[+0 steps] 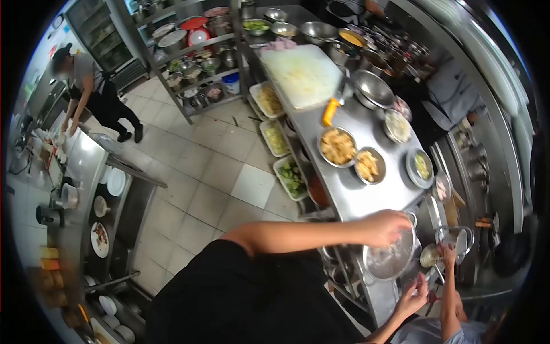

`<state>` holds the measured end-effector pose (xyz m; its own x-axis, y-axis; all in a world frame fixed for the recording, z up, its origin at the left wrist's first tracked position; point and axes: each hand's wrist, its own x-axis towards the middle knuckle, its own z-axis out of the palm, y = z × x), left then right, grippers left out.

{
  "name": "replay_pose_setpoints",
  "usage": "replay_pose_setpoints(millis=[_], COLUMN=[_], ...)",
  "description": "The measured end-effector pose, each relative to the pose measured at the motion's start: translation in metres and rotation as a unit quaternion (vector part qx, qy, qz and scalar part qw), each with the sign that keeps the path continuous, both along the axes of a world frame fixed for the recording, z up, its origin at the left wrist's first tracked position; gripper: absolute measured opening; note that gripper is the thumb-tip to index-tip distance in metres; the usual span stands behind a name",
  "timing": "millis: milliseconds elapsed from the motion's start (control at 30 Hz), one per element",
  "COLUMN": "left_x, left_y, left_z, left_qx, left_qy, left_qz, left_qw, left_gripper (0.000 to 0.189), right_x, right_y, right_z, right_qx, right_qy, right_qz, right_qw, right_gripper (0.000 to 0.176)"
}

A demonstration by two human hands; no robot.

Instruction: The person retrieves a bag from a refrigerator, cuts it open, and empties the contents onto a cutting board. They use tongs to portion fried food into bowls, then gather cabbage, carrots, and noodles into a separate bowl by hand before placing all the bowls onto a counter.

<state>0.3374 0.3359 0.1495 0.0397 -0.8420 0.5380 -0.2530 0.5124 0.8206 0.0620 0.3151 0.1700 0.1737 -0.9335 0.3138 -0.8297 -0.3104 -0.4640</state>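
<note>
My left hand (pixel 387 228) reaches across from a black sleeve, over the far side of a large round metal bowl (pixel 373 267). Its fingers are curled and slightly blurred, and I cannot make out what is in them. Wet-looking, pale contents (pixel 394 252) show inside the bowl. Below the bowl's near right side, my right hand (pixel 413 297) is palm up with its fingers apart, holding nothing I can see. Close by, a co-worker's hand (pixel 447 253) is at a small pan or ladle (pixel 431 255) with pale liquid.
On the steel counter (pixel 366 202) stand two bowls of golden pieces (pixel 338 147), an orange-handled knife (pixel 331 111), a white cutting board (pixel 301 74) and metal bowls (pixel 373 89). Food trays (pixel 291 179) sit below its edge. Another person (pixel 86 80) stands at the left counter.
</note>
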Motion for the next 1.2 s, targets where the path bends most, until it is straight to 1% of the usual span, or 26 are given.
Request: replay_pose_setpoints(millis=[33, 100, 133, 167, 200, 267, 300, 367, 433, 467, 567, 600, 633, 667, 700, 733, 767, 833, 867, 900, 967, 1033, 1100, 1133, 1167, 1200], left_x=[0.048, 0.146, 0.186, 0.204, 0.232, 0.277, 0.301, 0.342, 0.368, 0.368, 0.353, 0.35, 0.345, 0.349, 0.348, 0.356, 0.371, 0.409, 0.432, 0.471, 0.546, 0.638, 0.747, 0.803, 0.859, 0.918], left_y=[0.03, 0.081, 0.118, 0.151, 0.177, 0.213, 0.231, 0.285, 0.364, 0.4, 0.49, 0.507, 0.518, 0.529, 0.537, 0.551, 0.553, 0.567, 0.573, 0.576, 0.597, 0.63, 0.648, 0.657, 0.667, 0.674], left_z=[-0.013, -0.093, -0.094, -0.108, -0.135, -0.158, -0.171, -0.208, -0.277, -0.279, -0.292, -0.274, -0.257, -0.256, -0.261, -0.275, -0.271, -0.298, -0.302, -0.288, -0.304, -0.31, -0.279, -0.268, -0.234, -0.229], left_qx=[0.062, 0.218, 0.34, 0.315, 0.299, 0.313, 0.318, 0.372, 0.447, 0.539, 0.566, 0.55, 0.532, 0.522, 0.512, 0.462, 0.343, 0.324, 0.38, 0.431, 0.373, 0.297, 0.293, 0.253, 0.382, 0.426], left_qy=[0.049, 0.229, 0.175, -0.252, -0.395, -0.047, -0.049, 0.186, 0.05, 0.001, 0.138, 0.18, 0.23, 0.225, 0.225, 0.308, 0.464, 0.431, 0.326, 0.212, 0.233, 0.312, 0.368, 0.321, 0.238, 0.223], left_qz=[-0.001, -0.062, 0.059, 0.267, 0.272, 0.202, 0.212, 0.277, 0.466, 0.509, 0.604, 0.611, 0.614, 0.646, 0.674, 0.69, 0.68, 0.714, 0.745, 0.763, 0.784, 0.757, 0.732, 0.747, 0.706, 0.664], left_qw=[0.997, 0.947, 0.922, 0.875, 0.825, 0.927, 0.923, 0.866, 0.762, 0.671, 0.544, 0.54, 0.535, 0.509, 0.482, 0.465, 0.453, 0.446, 0.441, 0.432, 0.437, 0.491, 0.492, 0.524, 0.547, 0.573], left_gripper=[0.026, 0.023, 0.027, 0.033, 0.038, 0.038, 0.038, 0.037, 0.036, 0.036, 0.03, 0.028, 0.027, 0.027, 0.028, 0.029, 0.03, 0.031, 0.03, 0.03, 0.028, 0.025, 0.023, 0.024, 0.033, 0.054], right_x=[0.03, 0.104, 0.161, 0.22, 0.269, 0.359, 0.4, 0.483, 0.577, 0.62, 0.713, 0.746, 0.759, 0.772, 0.793, 0.803, 0.822, 0.866, 0.896, 0.929, 0.99, 1.04, 1.063, 1.07, 1.076, 1.068], right_y=[-0.001, 0.002, 0.011, 0.026, 0.034, 0.036, 0.035, 0.028, 0.039, 0.043, 0.089, 0.113, 0.129, 0.147, 0.17, 0.186, 0.196, 0.221, 0.23, 0.234, 0.224, 0.216, 0.199, 0.187, 0.175, 0.186], right_z=[0.006, 0.009, 0.011, 0.012, 0.012, 0.003, -0.009, -0.058, -0.11, -0.163, -0.278, -0.278, -0.333, -0.36, -0.347, -0.386, -0.382, -0.368, -0.382, -0.401, -0.436, -0.397, -0.389, -0.392, -0.399, -0.395], right_qx=[-0.022, 0.073, 0.051, 0.027, 0.015, 0.063, 0.124, 0.276, 0.37, 0.318, 0.283, 0.321, 0.302, 0.406, 0.347, 0.424, 0.412, 0.561, 0.553, 0.456, 0.258, 0.112, 0.137, 0.15, 0.148, 0.234], right_qy=[-0.034, -0.097, -0.084, -0.068, -0.014, 0.0, -0.042, -0.041, -0.075, -0.055, 0.25, 0.351, 0.321, 0.35, 0.405, 0.407, 0.428, 0.567, 0.575, 0.594, 0.605, 0.618, 0.58, 0.581, 0.548, 0.466], right_qz=[0.096, 0.165, 0.218, 0.267, 0.337, 0.462, 0.516, 0.514, 0.588, 0.679, 0.752, 0.776, 0.812, 0.785, 0.816, 0.79, 0.789, 0.592, 0.592, 0.655, 0.749, 0.738, 0.673, 0.662, 0.723, 0.723], right_qw=[0.995, 0.979, 0.971, 0.961, 0.941, 0.885, 0.846, 0.811, 0.715, 0.659, 0.541, 0.415, 0.382, 0.31, 0.221, 0.175, 0.157, 0.118, 0.117, 0.103, 0.08, 0.247, 0.438, 0.448, 0.394, 0.454], right_gripper=[0.018, 0.027, 0.031, 0.036, 0.04, 0.041, 0.039, 0.03, 0.02, 0.022, 0.046, 0.049, 0.049, 0.048, 0.05, 0.053, 0.053, 0.057, 0.057, 0.054, 0.047, 0.042, 0.031, 0.031, 0.03, 0.028])
